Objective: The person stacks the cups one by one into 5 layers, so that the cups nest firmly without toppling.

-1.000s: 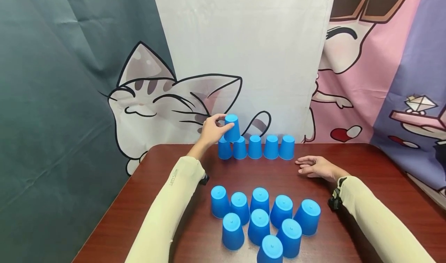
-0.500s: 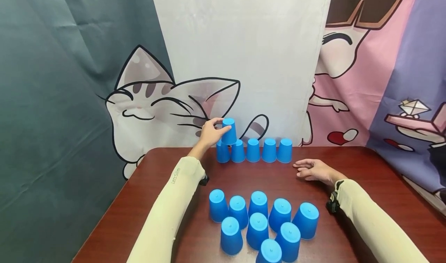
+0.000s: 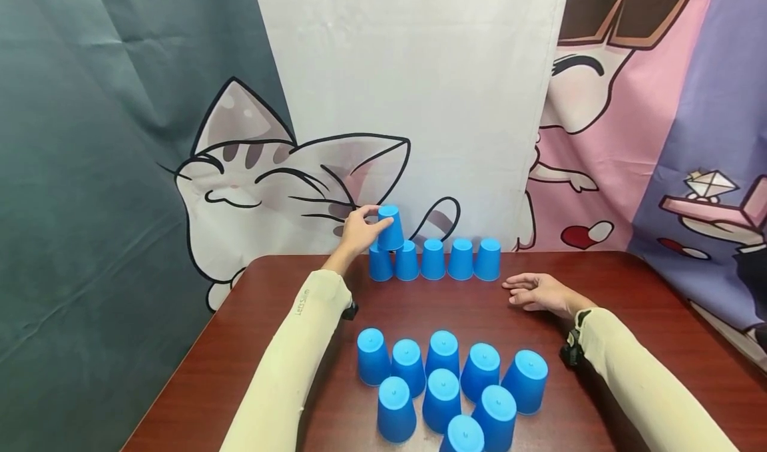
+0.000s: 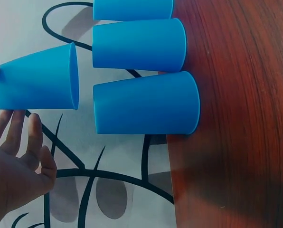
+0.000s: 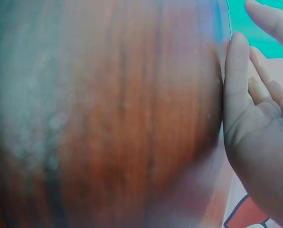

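My left hand (image 3: 357,231) pinches a blue plastic cup (image 3: 391,229), mouth down, between thumb and fingers. That cup hangs over the left end of a row of blue upside-down cups (image 3: 433,259) at the table's far edge. In the left wrist view, a gap shows between the held cup (image 4: 37,80) and the nearest row cup (image 4: 146,105). To the right of the row, my right hand (image 3: 545,295) rests low on the table with relaxed fingers, holding nothing. The right wrist view shows its edge (image 5: 260,123) against the tabletop.
Several more blue cups (image 3: 443,399) stand upside down in a loose cluster on the near part of the brown table (image 3: 287,292). Behind the far edge hangs a printed cloth backdrop (image 3: 455,106).
The head view has shifted slightly, so the scene sits a little lower and further left. Both hands and the held cup keep nearly the same place relative to the row.
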### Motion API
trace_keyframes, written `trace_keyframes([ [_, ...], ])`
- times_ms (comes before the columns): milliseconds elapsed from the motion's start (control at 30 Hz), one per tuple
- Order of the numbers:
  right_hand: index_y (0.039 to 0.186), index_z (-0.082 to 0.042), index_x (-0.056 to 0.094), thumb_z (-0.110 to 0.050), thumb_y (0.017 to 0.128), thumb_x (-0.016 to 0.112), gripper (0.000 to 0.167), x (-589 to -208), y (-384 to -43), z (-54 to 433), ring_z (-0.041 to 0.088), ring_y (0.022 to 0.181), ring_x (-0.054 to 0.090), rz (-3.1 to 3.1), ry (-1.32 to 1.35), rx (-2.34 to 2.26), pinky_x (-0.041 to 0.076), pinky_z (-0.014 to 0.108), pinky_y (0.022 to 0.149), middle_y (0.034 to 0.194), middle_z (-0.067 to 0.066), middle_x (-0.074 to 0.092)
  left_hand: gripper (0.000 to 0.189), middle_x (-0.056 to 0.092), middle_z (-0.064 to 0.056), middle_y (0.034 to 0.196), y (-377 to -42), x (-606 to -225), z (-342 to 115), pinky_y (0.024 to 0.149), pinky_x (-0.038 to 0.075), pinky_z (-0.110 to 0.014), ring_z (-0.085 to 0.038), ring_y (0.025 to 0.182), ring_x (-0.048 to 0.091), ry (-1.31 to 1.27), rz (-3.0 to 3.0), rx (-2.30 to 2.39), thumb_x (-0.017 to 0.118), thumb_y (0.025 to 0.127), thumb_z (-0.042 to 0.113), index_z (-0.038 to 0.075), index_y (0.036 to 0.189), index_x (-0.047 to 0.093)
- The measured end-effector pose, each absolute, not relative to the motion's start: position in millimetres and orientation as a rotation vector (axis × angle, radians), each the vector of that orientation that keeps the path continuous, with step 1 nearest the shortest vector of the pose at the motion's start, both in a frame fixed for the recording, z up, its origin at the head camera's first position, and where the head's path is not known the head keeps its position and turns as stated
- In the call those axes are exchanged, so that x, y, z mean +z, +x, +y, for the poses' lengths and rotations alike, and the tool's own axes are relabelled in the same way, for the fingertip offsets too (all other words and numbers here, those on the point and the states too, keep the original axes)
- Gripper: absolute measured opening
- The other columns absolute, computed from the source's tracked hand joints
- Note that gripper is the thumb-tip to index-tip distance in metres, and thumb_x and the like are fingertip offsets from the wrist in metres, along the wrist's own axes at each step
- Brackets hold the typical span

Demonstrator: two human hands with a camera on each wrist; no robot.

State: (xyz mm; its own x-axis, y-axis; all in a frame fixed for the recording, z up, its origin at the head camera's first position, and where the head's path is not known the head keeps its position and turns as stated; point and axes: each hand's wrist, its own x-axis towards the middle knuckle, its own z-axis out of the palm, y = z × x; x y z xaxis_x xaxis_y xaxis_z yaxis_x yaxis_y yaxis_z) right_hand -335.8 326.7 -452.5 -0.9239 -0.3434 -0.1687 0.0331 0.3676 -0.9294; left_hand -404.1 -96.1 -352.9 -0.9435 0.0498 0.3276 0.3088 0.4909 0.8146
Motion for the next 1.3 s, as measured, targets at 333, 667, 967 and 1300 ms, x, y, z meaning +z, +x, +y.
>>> trace_keyframes([
  [333, 0.142, 0.008, 0.042, -0.016, 0.092, 0.071, 0.063, -448, -337, 327, 0.018, 0.111, 0.066, 2.322, -0.276, -1.566, 0.055, 0.040, 0.090, 0.141, 0.026, 0.051, 0.054, 0.061, -0.010, 0.131, -407, -356, -94, 0.089, 0.052, -0.047, -0.029, 0.109, 0.061, -0.292, -2.494, -1.414, 0.072, 0.090, 0.041, 0.010, 0.133, 0.060],
  [667, 0.142, 0.009, 0.042, -0.014, 0.092, 0.070, 0.061, -448, -337, 327, 0.019, 0.110, 0.067, 2.309, -0.293, -1.576, 0.055, 0.040, 0.090, 0.141, 0.026, 0.052, 0.055, 0.061, -0.010, 0.132, -409, -359, -95, 0.092, 0.051, -0.048, -0.030, 0.111, 0.061, -0.293, -2.498, -1.415, 0.071, 0.090, 0.043, 0.010, 0.132, 0.060],
  [967, 0.142, 0.009, 0.042, -0.013, 0.092, 0.069, 0.061, -449, -337, 328, 0.020, 0.109, 0.067, 2.298, -0.289, -1.588, 0.055, 0.040, 0.091, 0.141, 0.027, 0.052, 0.057, 0.060, -0.011, 0.133, -408, -363, -97, 0.091, 0.052, -0.047, -0.030, 0.107, 0.063, -0.286, -2.486, -1.453, 0.074, 0.089, 0.041, 0.009, 0.134, 0.058],
  [1300, 0.143, 0.009, 0.040, -0.015, 0.093, 0.069, 0.062, -454, -337, 329, 0.018, 0.109, 0.067, 2.296, -0.285, -1.571, 0.055, 0.040, 0.091, 0.143, 0.027, 0.049, 0.065, 0.055, -0.013, 0.139, -394, -376, -112, 0.080, 0.055, -0.042, -0.032, 0.101, 0.061, -0.259, -2.413, -1.522, 0.075, 0.089, 0.035, 0.008, 0.141, 0.048],
])
